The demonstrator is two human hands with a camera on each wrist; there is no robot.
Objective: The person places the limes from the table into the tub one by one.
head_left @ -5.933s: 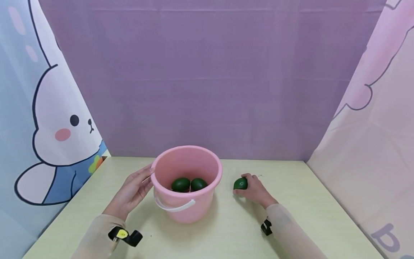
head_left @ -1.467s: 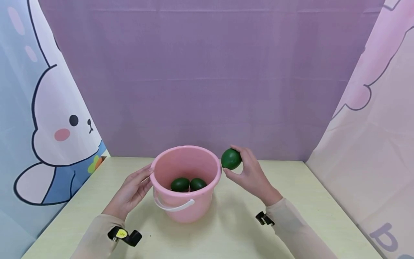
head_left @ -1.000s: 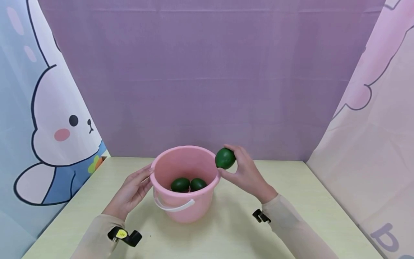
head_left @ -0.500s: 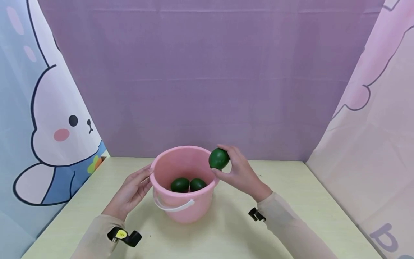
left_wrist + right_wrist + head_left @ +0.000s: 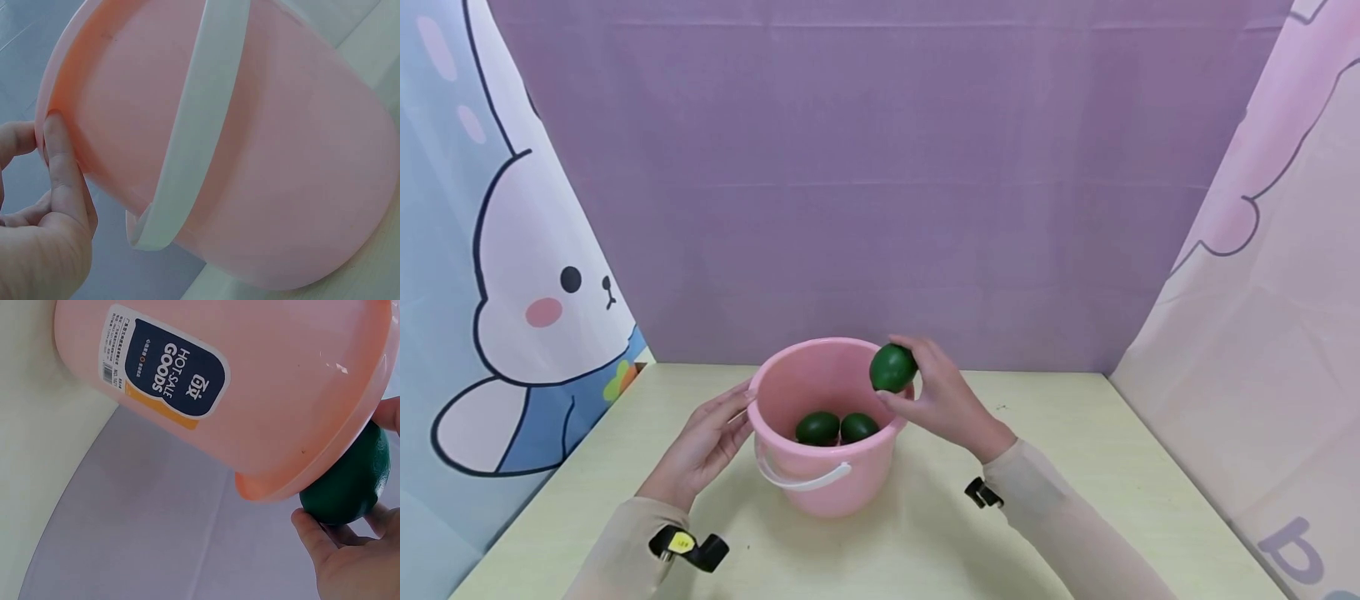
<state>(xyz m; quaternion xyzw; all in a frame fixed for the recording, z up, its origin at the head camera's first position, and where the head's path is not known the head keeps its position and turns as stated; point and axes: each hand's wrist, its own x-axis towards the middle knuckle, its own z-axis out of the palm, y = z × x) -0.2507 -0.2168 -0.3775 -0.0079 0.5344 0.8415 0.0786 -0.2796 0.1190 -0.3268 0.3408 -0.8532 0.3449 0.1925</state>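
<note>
A pink bucket [image 5: 838,483] with a white handle [image 5: 808,482] stands upright on the table. My left hand [image 5: 703,446] pinches its rim on the left side; the left wrist view shows the fingers [image 5: 62,162] at the rim's edge. Inside the bucket lie two dark green oval fruits, a left one [image 5: 817,428] and a right one [image 5: 859,427]. My right hand [image 5: 951,408] holds a third, glossy green fruit [image 5: 892,368] between thumb and fingers, above the bucket's right rim. In the right wrist view the rim partly hides this held fruit [image 5: 350,481].
The pale wooden table [image 5: 1075,475] reaches back to a purple cloth backdrop [image 5: 880,183]. Printed cloths hang at both sides, a rabbit pattern [image 5: 542,275] on the left. A label [image 5: 175,369] is stuck on the bucket's side.
My right hand has picked the third green fruit up from the table and carried it left, over the bucket's right rim. My left hand and the bucket have stayed put.
</note>
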